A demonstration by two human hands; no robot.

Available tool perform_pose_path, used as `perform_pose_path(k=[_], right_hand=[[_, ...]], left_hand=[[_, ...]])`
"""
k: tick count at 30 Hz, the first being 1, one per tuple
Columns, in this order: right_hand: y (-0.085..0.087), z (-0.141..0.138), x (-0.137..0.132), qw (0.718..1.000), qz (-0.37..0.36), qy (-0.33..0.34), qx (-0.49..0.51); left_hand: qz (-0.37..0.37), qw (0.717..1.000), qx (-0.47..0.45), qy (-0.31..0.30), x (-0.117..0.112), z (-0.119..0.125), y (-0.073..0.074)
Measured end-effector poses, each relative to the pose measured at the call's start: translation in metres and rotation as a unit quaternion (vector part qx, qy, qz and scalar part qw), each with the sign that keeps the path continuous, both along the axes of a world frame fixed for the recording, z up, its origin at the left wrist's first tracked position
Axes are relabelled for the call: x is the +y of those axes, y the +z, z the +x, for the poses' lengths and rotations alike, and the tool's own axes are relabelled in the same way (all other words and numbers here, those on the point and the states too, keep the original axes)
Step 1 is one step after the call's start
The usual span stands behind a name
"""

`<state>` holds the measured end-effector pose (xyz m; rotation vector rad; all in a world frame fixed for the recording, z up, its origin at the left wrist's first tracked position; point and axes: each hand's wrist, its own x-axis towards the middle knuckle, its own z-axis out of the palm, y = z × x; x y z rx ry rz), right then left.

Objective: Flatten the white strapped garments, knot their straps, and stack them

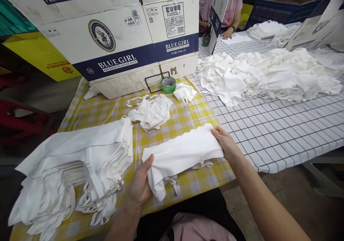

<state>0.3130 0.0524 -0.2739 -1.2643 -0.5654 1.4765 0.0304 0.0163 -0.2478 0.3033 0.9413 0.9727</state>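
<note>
Yellow tablecloth (185,121): left hand (139,185), right hand (227,144) grip one white cloth (182,153).

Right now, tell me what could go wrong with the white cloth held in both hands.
The folded white cloth piece is held only at its ends by the left hand and right hand, so it may sag and unfold. Its thin white straps hang loose and could snag.
</note>
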Motion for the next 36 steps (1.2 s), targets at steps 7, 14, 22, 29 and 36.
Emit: perform_pose_path(k=[7, 14, 22, 29, 36], right_hand=[[0.000, 0.001, -0.006, 1.000, -0.002, -0.001, -0.017], [-0.004, 0.005, -0.007, 0.999, -0.015, -0.006, -0.048], [-0.006, 0.006, -0.005, 0.995, -0.020, -0.005, -0.101], [-0.010, 0.006, -0.004, 0.999, -0.028, -0.010, -0.042], [-0.007, 0.006, -0.007, 1.000, -0.018, -0.014, -0.003]], left_hand=[[0.010, 1.000, 0.016, 0.007, -0.004, 0.002, 0.001], [-0.017, 1.000, 0.009, 0.000, -0.006, 0.007, 0.000], [-0.045, 0.999, 0.006, -0.003, -0.004, 0.011, -0.003], [-0.044, 0.999, 0.006, -0.010, -0.005, 0.009, -0.006], [-0.006, 0.998, 0.058, 0.014, -0.007, 0.007, -0.004]])
